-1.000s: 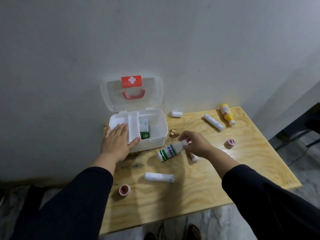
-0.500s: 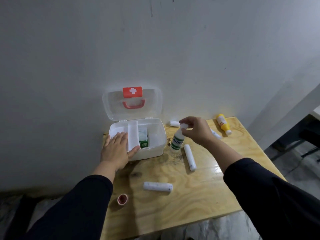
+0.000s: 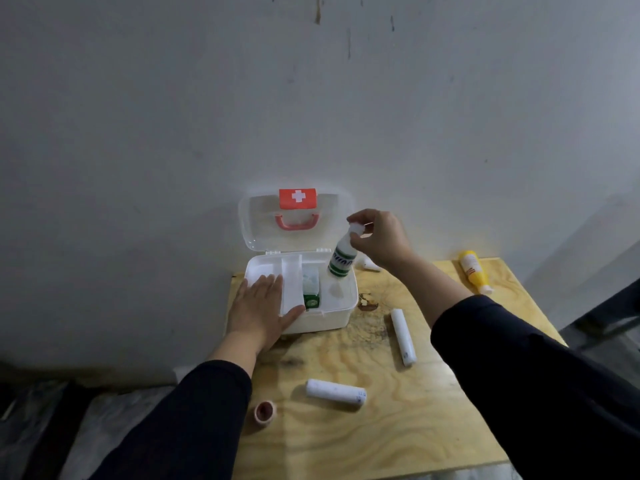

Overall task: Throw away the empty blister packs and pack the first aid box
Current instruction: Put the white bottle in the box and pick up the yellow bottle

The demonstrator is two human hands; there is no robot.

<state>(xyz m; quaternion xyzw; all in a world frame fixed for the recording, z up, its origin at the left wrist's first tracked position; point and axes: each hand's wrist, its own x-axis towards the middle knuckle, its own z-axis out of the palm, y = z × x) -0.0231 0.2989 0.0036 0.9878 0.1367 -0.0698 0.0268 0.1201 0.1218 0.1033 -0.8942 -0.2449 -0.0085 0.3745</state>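
White green-banded bottle point(image 3: 341, 259) upright, pinched by right hand point(image 3: 379, 237).

The right hand point(image 3: 379, 237) hides most of a white roll point(image 3: 370, 264).

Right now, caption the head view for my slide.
Right hand lowers green-banded bottle into open first aid box; left hand steadies it.

Head view, downward over table point(image 3: 398, 427)
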